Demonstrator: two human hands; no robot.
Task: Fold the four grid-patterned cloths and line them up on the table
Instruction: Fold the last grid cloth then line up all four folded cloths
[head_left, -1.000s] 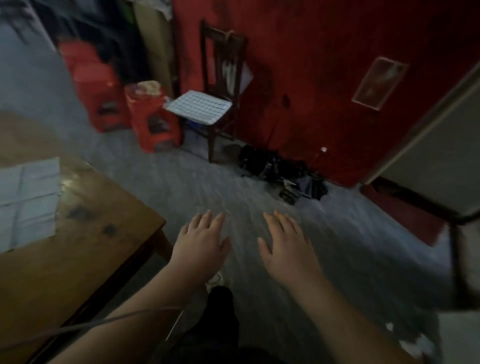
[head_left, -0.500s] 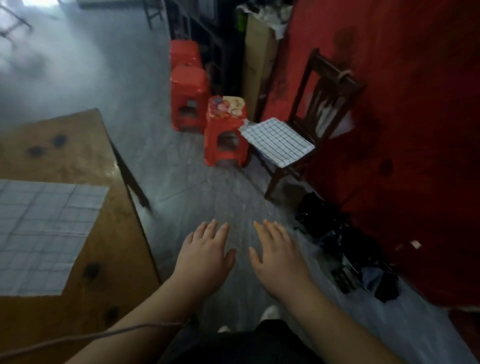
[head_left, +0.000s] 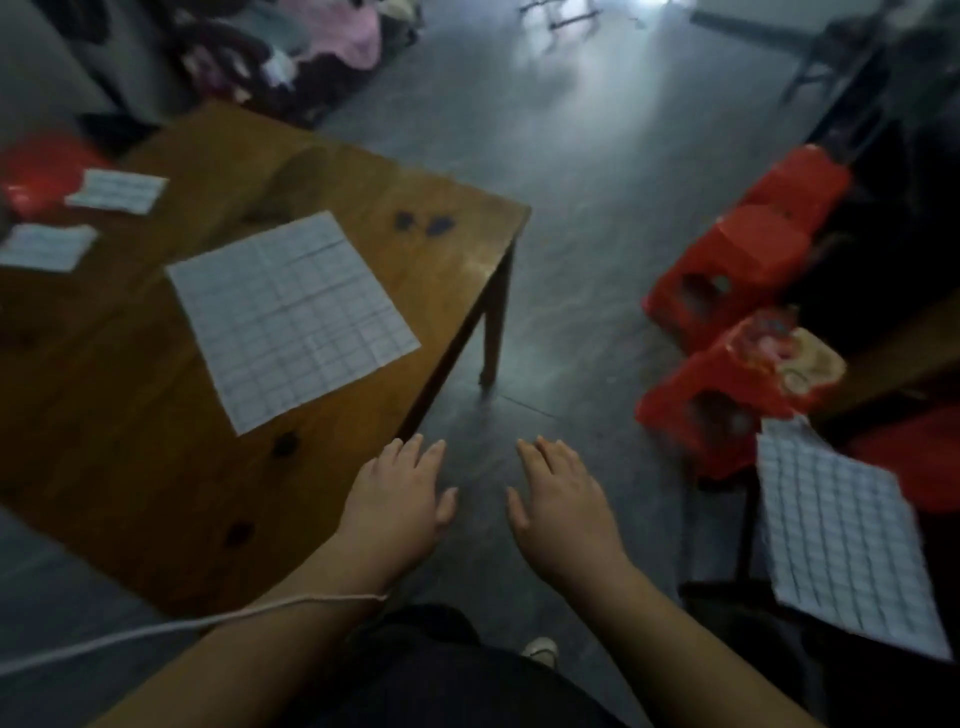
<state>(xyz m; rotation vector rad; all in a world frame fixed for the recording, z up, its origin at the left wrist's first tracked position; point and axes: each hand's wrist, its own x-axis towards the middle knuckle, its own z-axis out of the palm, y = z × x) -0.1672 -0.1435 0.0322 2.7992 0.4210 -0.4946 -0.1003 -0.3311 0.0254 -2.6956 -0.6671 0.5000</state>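
Note:
A brown wooden table (head_left: 156, 493) fills the left. On it lies a large unfolded grid cloth (head_left: 291, 317), spread flat. Two small folded grid cloths (head_left: 117, 189) (head_left: 47, 247) sit at the table's far left. Another unfolded grid cloth (head_left: 847, 535) lies on a dark chair seat at the right edge. My left hand (head_left: 400, 499) hovers at the table's near edge, fingers straight, holding nothing. My right hand (head_left: 561, 504) is beside it over the floor, also flat and empty.
Red plastic stools (head_left: 737, 270) stand on the grey floor at the right, one with a patterned top (head_left: 779, 348). A table leg (head_left: 493, 322) reaches down to the floor. Piled clothes (head_left: 311, 31) lie at the back. A white cord (head_left: 156, 629) crosses my left forearm.
The view has swung left: the table with its cloths now fills the left, and the chair with its cloth slid to the right edge. Both hands stay flat and empty.

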